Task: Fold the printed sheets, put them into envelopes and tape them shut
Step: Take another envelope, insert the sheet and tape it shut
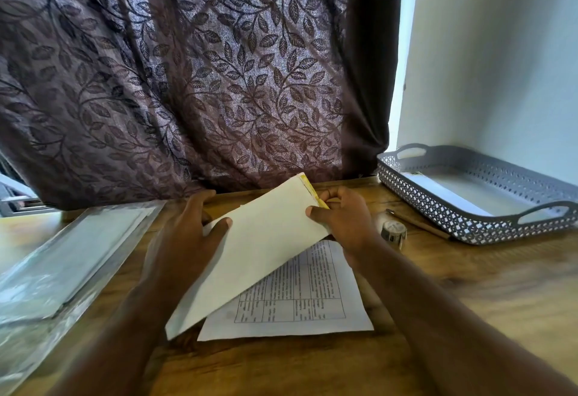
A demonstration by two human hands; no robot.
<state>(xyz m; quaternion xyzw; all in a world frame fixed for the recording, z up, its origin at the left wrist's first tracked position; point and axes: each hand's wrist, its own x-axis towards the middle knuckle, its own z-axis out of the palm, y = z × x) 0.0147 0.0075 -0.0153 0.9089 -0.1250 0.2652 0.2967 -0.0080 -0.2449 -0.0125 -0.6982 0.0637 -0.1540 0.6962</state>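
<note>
A long white envelope point(250, 251) is held tilted above the wooden table, its far end showing a yellow strip along the flap. My left hand point(190, 233) grips its left side, thumb on top. My right hand point(344, 217) pinches its upper right end near the yellow strip. Under the envelope a printed sheet point(300, 298) with a table of text lies flat on the table. A small roll of tape point(393, 230) stands just to the right of my right hand.
A clear plastic sleeve point(59, 267) with white paper inside lies at the left. A grey perforated tray point(469, 189) holding white envelopes sits at the back right, with a pen point(416, 222) in front of it. A dark leaf-patterned curtain point(187, 76) hangs behind the table.
</note>
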